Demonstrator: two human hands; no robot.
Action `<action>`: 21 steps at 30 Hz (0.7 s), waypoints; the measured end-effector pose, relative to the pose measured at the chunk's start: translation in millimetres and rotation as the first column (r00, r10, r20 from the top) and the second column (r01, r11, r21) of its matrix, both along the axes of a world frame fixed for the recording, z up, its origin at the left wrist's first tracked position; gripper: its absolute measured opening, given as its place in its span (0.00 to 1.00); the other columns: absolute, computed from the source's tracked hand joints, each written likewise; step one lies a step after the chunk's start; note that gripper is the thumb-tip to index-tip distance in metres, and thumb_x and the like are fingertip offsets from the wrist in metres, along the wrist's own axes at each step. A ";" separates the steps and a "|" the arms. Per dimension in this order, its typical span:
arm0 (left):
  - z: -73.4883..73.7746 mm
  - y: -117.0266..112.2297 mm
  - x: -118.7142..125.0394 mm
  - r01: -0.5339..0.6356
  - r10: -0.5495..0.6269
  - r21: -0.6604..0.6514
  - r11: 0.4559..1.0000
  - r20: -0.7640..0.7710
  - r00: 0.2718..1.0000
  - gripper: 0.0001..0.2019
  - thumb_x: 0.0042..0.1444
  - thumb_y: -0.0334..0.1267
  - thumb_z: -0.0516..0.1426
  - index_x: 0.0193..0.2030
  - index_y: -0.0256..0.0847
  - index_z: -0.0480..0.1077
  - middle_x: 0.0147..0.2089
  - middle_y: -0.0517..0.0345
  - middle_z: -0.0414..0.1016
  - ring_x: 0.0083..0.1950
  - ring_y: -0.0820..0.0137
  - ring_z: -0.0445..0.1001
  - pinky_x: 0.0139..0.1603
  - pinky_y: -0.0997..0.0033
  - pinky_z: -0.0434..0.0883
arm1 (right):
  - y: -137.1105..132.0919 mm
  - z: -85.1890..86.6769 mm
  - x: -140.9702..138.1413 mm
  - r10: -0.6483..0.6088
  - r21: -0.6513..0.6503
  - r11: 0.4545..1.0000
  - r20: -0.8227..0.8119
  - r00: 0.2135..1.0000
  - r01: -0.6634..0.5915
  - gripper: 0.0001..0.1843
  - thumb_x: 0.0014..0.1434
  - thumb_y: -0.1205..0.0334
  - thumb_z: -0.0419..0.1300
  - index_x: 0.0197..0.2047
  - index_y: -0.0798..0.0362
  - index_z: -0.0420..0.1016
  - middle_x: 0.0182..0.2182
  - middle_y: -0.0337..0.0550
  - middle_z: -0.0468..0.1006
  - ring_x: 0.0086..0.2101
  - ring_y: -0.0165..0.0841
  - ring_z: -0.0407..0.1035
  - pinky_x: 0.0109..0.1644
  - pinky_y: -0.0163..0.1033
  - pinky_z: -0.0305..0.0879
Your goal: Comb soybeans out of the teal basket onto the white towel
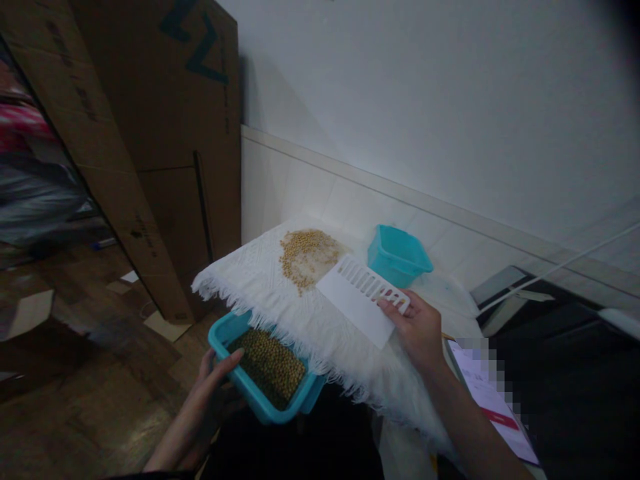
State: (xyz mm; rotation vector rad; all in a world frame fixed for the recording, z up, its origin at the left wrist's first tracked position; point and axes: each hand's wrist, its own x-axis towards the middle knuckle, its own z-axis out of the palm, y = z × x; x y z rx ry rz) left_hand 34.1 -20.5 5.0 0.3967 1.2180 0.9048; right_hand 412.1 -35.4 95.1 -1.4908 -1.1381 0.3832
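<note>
My left hand (215, 377) grips the near left rim of a blue plastic basin (277, 415), its thumb over the edge. Greenish-yellow beans (273, 363) fill the bottom of this basin, which is held just below the table's front edge. In my right hand (417, 330) is a flat white plastic board (355, 303) with a row of slots, pinched at its right end. The board lies over the white fringed cloth (250, 263). Loose tan beans (305, 250) are spread on the cloth beyond the board's left end.
A second blue basin (400, 257) stands at the back of the table, near the white wall (425, 100). A tall cardboard box (175, 133) rises at the left. On the right are a clipboard with paper (490, 400) and a dark object (575, 313).
</note>
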 end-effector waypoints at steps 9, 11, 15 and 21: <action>13.1 0.0 -2.6 0.047 -0.048 -0.047 0.998 -0.007 0.999 0.59 0.52 0.48 0.83 0.85 0.59 0.57 0.56 0.47 0.85 0.46 0.50 0.93 0.48 0.50 0.90 | 6.9 -2.4 -38.5 0.016 0.056 0.998 0.143 0.990 -0.024 0.29 0.66 0.31 0.77 0.49 0.51 0.90 0.39 0.51 0.95 0.35 0.47 0.90 0.37 0.44 0.88; 15.9 -0.9 -2.2 0.048 -0.049 -0.044 0.998 -0.012 0.999 0.57 0.56 0.46 0.81 0.85 0.58 0.56 0.56 0.47 0.85 0.47 0.50 0.93 0.50 0.48 0.90 | 9.0 -2.1 -37.7 0.053 0.045 0.997 0.163 0.985 -0.061 0.28 0.65 0.33 0.78 0.48 0.50 0.90 0.38 0.51 0.95 0.34 0.46 0.90 0.36 0.43 0.88; 16.4 -2.2 -0.1 0.037 -0.037 -0.035 0.999 -0.007 0.999 0.55 0.56 0.49 0.81 0.84 0.60 0.57 0.57 0.47 0.85 0.49 0.47 0.93 0.52 0.44 0.91 | 4.8 -2.8 -43.3 0.039 0.080 0.996 0.115 0.993 -0.049 0.25 0.68 0.36 0.77 0.49 0.50 0.90 0.40 0.50 0.95 0.35 0.46 0.90 0.37 0.44 0.88; 3.7 0.7 -3.7 0.055 -0.056 -0.033 0.998 -0.028 0.998 0.54 0.56 0.53 0.80 0.83 0.61 0.58 0.61 0.45 0.83 0.51 0.47 0.92 0.51 0.46 0.90 | -1.6 -6.8 -48.1 0.007 0.085 0.996 0.146 0.989 -0.019 0.22 0.69 0.40 0.76 0.50 0.50 0.91 0.38 0.50 0.95 0.33 0.45 0.90 0.35 0.42 0.86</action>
